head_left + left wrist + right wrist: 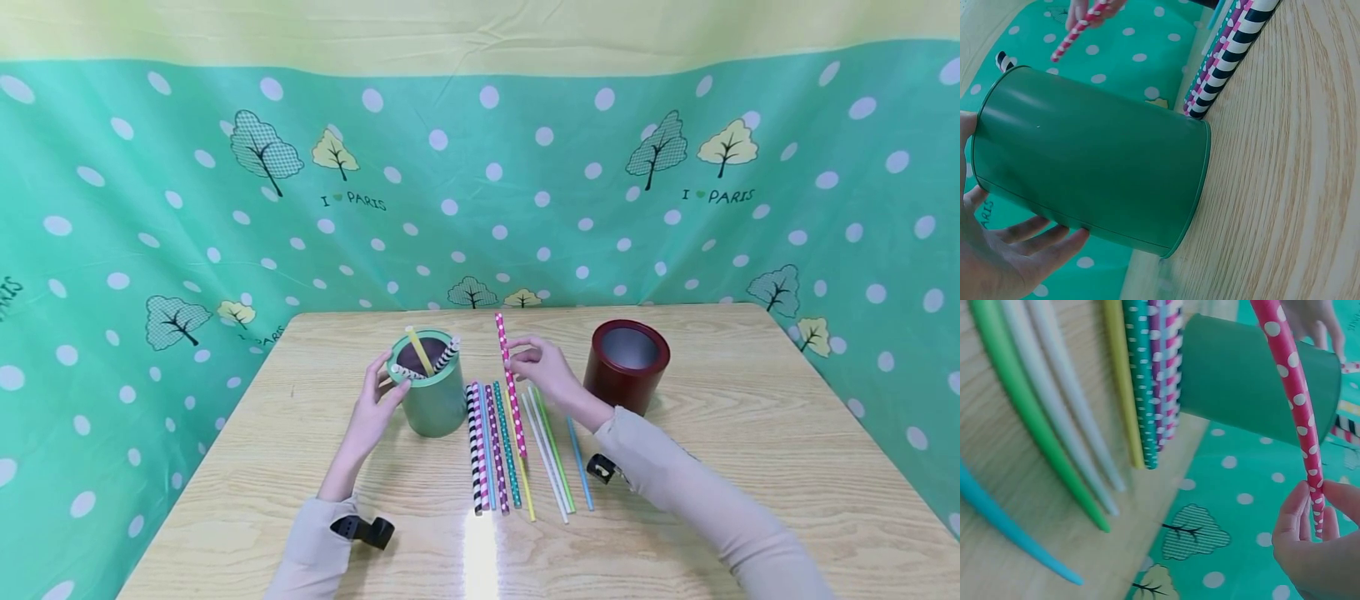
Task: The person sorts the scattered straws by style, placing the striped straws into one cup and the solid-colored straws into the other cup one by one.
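My right hand (551, 371) pinches a pink paper straw with white dots (513, 400) between thumb and fingertips, above the row of straws. In the right wrist view the pink straw (1300, 403) stands out of the fingers (1291, 519) along most of its length. My left hand (375, 402) holds a green canister (435, 404) by its left side, thumb at the rim and fingers (1054, 250) round the wall. Inside the canister stand a yellow straw (420, 350) and black-striped and pink-patterned straws, their lower ends hidden.
A dark red canister (628, 379) stands to the right, partly behind the right forearm. Between the canisters lie several straws: black-striped (475, 450), purple dotted (498, 450), teal dotted (507, 446), yellow (528, 492), white (551, 467), green (558, 462) and blue (581, 467). A polka-dot curtain (480, 183) hangs behind the table.
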Demonstrator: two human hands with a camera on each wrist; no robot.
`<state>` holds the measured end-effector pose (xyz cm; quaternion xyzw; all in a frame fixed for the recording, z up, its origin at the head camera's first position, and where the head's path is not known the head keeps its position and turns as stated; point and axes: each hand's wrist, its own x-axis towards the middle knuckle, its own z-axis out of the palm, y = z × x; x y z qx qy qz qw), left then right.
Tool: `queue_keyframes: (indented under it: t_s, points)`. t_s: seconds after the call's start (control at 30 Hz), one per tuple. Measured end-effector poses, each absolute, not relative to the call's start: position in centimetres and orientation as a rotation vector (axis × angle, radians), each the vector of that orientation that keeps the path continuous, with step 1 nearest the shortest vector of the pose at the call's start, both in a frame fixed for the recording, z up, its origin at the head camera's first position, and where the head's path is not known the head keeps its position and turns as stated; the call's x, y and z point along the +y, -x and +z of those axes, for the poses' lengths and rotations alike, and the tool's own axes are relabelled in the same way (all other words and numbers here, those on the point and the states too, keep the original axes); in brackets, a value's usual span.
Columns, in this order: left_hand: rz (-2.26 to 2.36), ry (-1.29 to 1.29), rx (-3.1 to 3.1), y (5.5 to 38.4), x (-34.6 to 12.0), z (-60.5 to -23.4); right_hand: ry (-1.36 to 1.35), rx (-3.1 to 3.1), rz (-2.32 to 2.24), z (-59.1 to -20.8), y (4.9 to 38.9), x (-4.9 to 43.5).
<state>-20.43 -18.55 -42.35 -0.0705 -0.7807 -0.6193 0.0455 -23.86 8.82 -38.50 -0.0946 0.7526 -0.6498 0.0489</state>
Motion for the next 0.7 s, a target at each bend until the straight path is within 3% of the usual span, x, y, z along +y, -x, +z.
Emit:
queue_keyframes:
  t_s: [0.7]
  points:
    - [-1.876, 0.214, -2.374, 20.5, -18.5, -42.4, 0.31, 2.156, -2.269, -33.6, 23.2, 7.6]
